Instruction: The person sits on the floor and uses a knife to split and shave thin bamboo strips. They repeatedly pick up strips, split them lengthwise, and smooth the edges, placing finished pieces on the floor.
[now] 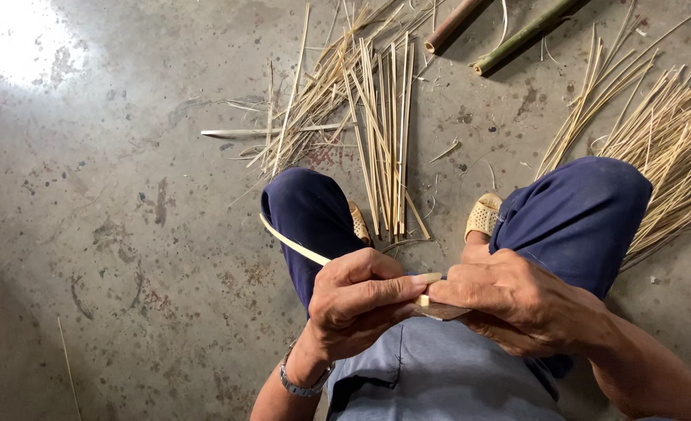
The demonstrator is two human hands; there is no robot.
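My left hand (358, 300) grips a thin pale bamboo strip (295, 244) that curves out to the left over my left knee. My right hand (513, 300) holds a small flat blade (441, 311) pressed against the strip's end, right where the two hands meet. Both hands sit above my lap, between my knees in dark blue trousers. The blade's handle is hidden inside my right fist.
A pile of split bamboo strips (380, 132) lies on the concrete floor ahead of my feet. A second bundle of strips (665, 148) fans out at the right. Two bamboo poles (517, 35) lie at the top. My sandalled feet (483, 214) rest below the pile.
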